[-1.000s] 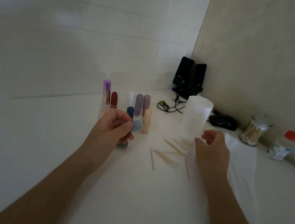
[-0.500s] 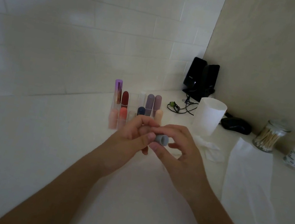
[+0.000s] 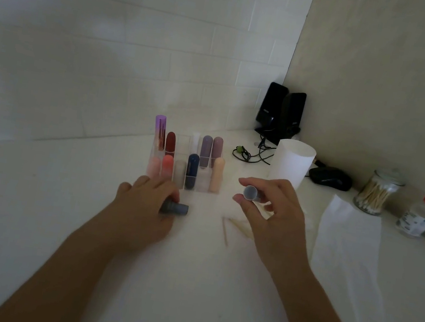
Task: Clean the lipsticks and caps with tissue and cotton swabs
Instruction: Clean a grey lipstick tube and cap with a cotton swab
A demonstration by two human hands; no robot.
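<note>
L hand (image 3: 147, 200): fingers curled round dark grey lipstick tube (image 3: 174, 208), lying on counter (image 3: 57, 205) just in front of clear rack (image 3: 203, 183) | R hand (image 3: 271, 221): thumb + fingertips pinch grey cap (image 3: 250, 192), held off counter, round end twd me | loose swabs (image 3: 225, 231) on counter btw hands | tissue sheet (image 3: 347, 239) flat at R

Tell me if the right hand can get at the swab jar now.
Probably yes: nothing stands between right hand and jar, only flat tissue, though it holds a cap.
</note>
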